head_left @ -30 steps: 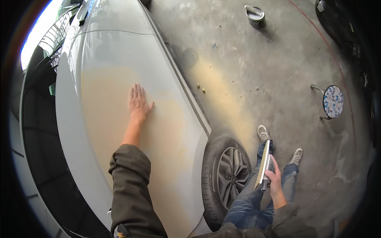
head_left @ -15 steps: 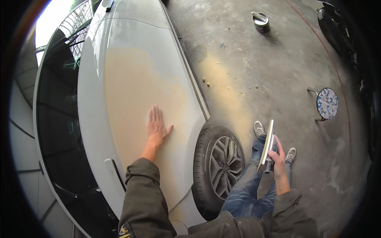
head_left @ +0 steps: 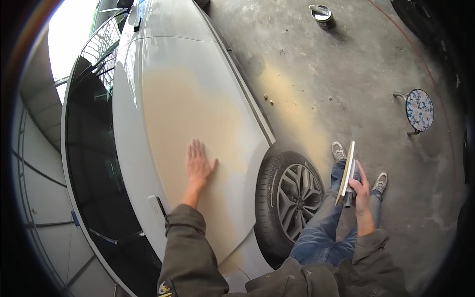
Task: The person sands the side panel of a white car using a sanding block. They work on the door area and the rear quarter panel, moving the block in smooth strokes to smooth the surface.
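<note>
Left hand (head_left: 200,166) had slid back along the car panel (head_left: 170,53) over the past second, from nearer the front of the tan patch (head_left: 173,106) to a spot closer to the door handle (head_left: 157,205). Right hand (head_left: 361,192) kept its hold on the flat board tool (head_left: 348,171) throughout.

Handling, by my judgement: board tool looked light and stiff, its face thin and straight, probably easy to manage one-handed. Best hold seemed to be the back, by the dark stub, which left the face free. Thin edges looked likelier to chip than the middle. Panel looked rigid and fixed, nothing to lift; the tan patch appeared matt and perhaps powdery, the glossy paint around it likely slicker. A flat palm suited it.

Positions: patch lay directly under the left hand, which was released, palm down, fingers straight and close together, thumb spread towards the wheel (head_left: 299,200). Could not tell how hard it pressed. Tool stood just to the left of the right palm, gripped from behind with thumb and fingers, its long face on edge. It was held in the air over the jeans (head_left: 316,232), well apart from the patch. Pale yellow dust (head_left: 287,106) streaked the floor beyond the wheel.
</note>
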The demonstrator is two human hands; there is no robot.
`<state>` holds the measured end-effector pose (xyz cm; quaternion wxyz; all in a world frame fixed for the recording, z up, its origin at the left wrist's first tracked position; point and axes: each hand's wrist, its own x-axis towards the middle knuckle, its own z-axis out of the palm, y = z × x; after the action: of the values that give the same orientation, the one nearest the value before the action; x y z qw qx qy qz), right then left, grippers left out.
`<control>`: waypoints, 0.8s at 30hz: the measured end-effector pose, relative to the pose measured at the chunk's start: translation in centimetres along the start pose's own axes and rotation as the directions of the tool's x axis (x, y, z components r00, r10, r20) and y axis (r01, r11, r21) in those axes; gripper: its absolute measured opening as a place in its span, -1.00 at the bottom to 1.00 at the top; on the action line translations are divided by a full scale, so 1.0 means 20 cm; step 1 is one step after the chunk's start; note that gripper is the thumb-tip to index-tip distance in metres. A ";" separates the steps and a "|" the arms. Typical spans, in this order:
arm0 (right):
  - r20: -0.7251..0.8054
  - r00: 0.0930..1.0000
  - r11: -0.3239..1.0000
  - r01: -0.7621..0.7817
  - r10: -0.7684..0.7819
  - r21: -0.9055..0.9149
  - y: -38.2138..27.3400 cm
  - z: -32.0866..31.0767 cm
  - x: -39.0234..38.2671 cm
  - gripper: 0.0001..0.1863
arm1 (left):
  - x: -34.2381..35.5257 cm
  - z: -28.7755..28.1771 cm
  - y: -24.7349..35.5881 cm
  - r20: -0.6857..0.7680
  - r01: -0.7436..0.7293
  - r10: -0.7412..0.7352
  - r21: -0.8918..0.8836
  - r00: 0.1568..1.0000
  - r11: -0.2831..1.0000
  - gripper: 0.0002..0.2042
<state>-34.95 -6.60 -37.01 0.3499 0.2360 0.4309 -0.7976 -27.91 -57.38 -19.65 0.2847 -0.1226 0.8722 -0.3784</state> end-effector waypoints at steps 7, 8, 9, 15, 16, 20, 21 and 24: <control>-0.097 0.995 0.991 0.000 -0.014 -0.133 0.23 0.18 0.13 -0.22 | 0.88 -0.09 -0.25 0.028 0.050 -0.054 0.140 0.998 0.989 -0.10; -0.085 0.996 0.992 -0.013 0.002 -0.125 0.23 0.26 0.14 -0.22 | 0.97 -0.11 -0.33 0.023 0.073 -0.078 0.173 0.997 0.982 -0.11; -0.071 0.997 0.990 -0.009 -0.001 -0.142 0.27 0.30 0.15 -0.21 | 1.06 -0.09 -0.38 0.016 0.093 -0.098 0.189 0.995 0.978 -0.11; -0.080 0.990 0.988 -0.123 0.116 -0.094 0.34 0.37 0.15 -0.21 | 1.13 -0.04 -0.39 0.006 0.083 -0.086 0.201 0.996 0.976 -0.12; -0.078 0.992 0.990 -0.111 0.104 -0.092 0.33 0.36 0.15 -0.22 | 1.11 -0.07 -0.38 0.000 0.074 -0.076 0.201 0.997 0.977 -0.12; -0.058 0.996 0.995 -0.072 0.068 -0.066 0.26 0.31 0.10 -0.21 | 0.87 -0.15 -0.32 0.021 0.073 -0.079 0.196 0.997 0.978 -0.11; -0.055 0.997 0.997 -0.051 0.047 -0.062 0.24 0.28 0.08 -0.21 | 0.81 -0.15 -0.31 0.016 0.072 -0.076 0.187 0.997 0.980 -0.11; -0.042 0.999 0.996 -0.007 0.003 -0.085 0.15 0.20 0.02 -0.20 | 0.59 -0.15 -0.24 0.003 0.055 -0.056 0.115 0.998 0.992 -0.11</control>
<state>-33.15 -11.21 -36.78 0.3527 0.2386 0.4709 -0.7727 -39.21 -63.98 -19.28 0.2835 -0.1313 0.8443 -0.4354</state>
